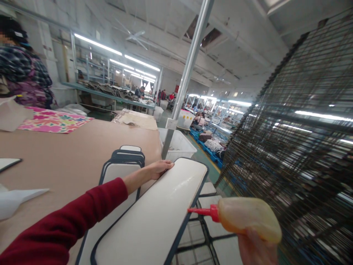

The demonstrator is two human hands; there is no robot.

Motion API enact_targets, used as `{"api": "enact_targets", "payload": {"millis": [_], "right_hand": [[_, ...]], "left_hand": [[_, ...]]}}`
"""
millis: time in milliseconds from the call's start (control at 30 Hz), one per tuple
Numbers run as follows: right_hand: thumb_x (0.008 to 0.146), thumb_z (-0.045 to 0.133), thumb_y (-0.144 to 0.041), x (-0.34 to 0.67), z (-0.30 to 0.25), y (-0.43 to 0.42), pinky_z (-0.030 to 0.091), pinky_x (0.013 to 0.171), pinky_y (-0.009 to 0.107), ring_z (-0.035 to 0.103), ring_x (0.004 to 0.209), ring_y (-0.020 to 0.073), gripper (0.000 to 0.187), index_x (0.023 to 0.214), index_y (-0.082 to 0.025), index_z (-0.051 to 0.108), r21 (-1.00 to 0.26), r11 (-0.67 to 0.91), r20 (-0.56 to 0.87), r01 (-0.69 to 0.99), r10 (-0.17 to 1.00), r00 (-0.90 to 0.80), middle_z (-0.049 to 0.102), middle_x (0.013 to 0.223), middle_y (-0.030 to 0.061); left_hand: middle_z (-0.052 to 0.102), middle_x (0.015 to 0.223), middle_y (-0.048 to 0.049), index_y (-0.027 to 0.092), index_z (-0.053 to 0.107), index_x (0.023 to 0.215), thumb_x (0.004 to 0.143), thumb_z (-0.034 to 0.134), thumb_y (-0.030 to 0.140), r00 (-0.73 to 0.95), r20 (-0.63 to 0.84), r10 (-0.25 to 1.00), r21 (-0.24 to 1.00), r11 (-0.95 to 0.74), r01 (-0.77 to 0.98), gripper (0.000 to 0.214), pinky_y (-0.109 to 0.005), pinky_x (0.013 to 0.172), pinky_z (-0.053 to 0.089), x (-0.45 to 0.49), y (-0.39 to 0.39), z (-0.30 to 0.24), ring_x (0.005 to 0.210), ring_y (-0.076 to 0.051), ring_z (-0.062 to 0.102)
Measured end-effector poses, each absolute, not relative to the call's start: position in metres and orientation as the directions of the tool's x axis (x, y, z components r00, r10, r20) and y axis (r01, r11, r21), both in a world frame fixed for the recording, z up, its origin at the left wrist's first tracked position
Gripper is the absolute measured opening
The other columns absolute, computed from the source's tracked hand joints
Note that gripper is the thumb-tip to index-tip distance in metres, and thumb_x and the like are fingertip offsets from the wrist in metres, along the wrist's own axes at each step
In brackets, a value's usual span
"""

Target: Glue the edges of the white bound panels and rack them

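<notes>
The white, dark-edged panel (149,217) lies at six o'clock in the view, tilted up toward one o'clock. A thin yellowish line appears to run along its right edge from the upper corner down toward the red nozzle (200,211); below that, the edge looks bare, so this side seems only partly done. The left hand (161,168) pinches the panel's far-left edge at its twelve o'clock, fingers closed. At four o'clock the right hand (256,243) is wrapped around the amber bottle (248,217), its tip at the edge; I cannot tell whether they touch. Similar panels (121,175) lie stacked toward eleven o'clock on the brown table (110,138); whether those are finished is unclear.
</notes>
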State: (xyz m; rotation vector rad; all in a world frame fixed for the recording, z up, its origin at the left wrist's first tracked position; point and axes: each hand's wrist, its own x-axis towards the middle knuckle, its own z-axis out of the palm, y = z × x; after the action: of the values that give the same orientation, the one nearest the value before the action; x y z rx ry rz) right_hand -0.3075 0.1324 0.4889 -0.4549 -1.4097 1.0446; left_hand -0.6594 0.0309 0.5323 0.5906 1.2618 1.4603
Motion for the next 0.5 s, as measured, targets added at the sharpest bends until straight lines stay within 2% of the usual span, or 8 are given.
{"api": "enact_targets", "payload": {"millis": [100,200,267,367,400,500], "right_hand": [[0.073,0.081,-0.047,-0.311,0.495,0.126,0.061,0.078,0.056,0.069,0.096,0.0392,0.056,0.121,-0.023,0.067,-0.825,0.468,0.546,-0.316,0.805,-0.233,0.068,0.113,0.0170],[0.074,0.080,-0.048,-0.312,0.495,0.122,0.061,0.078,0.056,0.068,0.097,0.0384,0.049,0.118,-0.028,0.068,-0.803,0.510,0.577,-0.309,0.794,-0.188,0.068,0.115,0.0152],[0.073,0.081,-0.049,-0.310,0.491,0.120,0.062,0.075,0.052,0.070,0.089,0.0345,0.045,0.113,-0.029,0.070,-0.777,0.581,0.623,-0.244,0.765,-0.164,0.070,0.107,0.0125],[0.072,0.084,-0.046,-0.307,0.484,0.119,0.062,0.070,0.043,0.068,0.072,0.0263,0.032,0.093,-0.027,0.072,-0.728,0.673,0.686,-0.133,0.715,-0.138,0.071,0.084,0.0065],[0.075,0.082,-0.047,-0.306,0.483,0.119,0.062,0.070,0.042,0.068,0.072,0.0254,0.030,0.094,-0.026,0.071,-0.724,0.679,0.690,-0.123,0.710,-0.138,0.071,0.084,0.0057],[0.086,0.070,-0.050,-0.307,0.481,0.117,0.062,0.072,0.041,0.069,0.087,0.0264,0.038,0.116,-0.027,0.067,-0.739,0.659,0.673,-0.138,0.724,-0.150,0.072,0.103,0.0072]], "left_hand": [[0.065,0.060,0.0011,0.018,0.054,0.075,0.080,0.075,0.024,-0.309,-0.261,0.915,0.913,0.130,-0.387,0.023,-0.025,0.053,0.051,-0.661,0.033,0.532,0.050,-0.014,0.060],[0.065,0.061,0.0012,0.018,0.054,0.075,0.080,0.075,0.025,-0.313,-0.259,0.914,0.913,0.126,-0.388,0.023,-0.025,0.053,0.051,-0.663,0.035,0.532,0.051,-0.014,0.061],[0.065,0.061,0.0018,0.018,0.054,0.076,0.079,0.076,0.025,-0.312,-0.256,0.915,0.912,0.122,-0.392,0.023,-0.025,0.055,0.052,-0.665,0.035,0.532,0.052,-0.014,0.062],[0.065,0.060,0.0023,0.018,0.055,0.076,0.079,0.077,0.024,-0.309,-0.252,0.917,0.910,0.116,-0.397,0.024,-0.025,0.055,0.052,-0.666,0.036,0.532,0.053,-0.014,0.063],[0.065,0.060,0.0023,0.018,0.055,0.076,0.079,0.078,0.024,-0.309,-0.251,0.917,0.910,0.115,-0.398,0.024,-0.025,0.055,0.052,-0.666,0.036,0.533,0.053,-0.014,0.063],[0.066,0.060,0.0014,0.017,0.055,0.077,0.077,0.080,0.026,-0.309,-0.256,0.916,0.908,0.118,-0.402,0.026,-0.025,0.054,0.051,-0.666,0.038,0.534,0.052,-0.014,0.062]]}}
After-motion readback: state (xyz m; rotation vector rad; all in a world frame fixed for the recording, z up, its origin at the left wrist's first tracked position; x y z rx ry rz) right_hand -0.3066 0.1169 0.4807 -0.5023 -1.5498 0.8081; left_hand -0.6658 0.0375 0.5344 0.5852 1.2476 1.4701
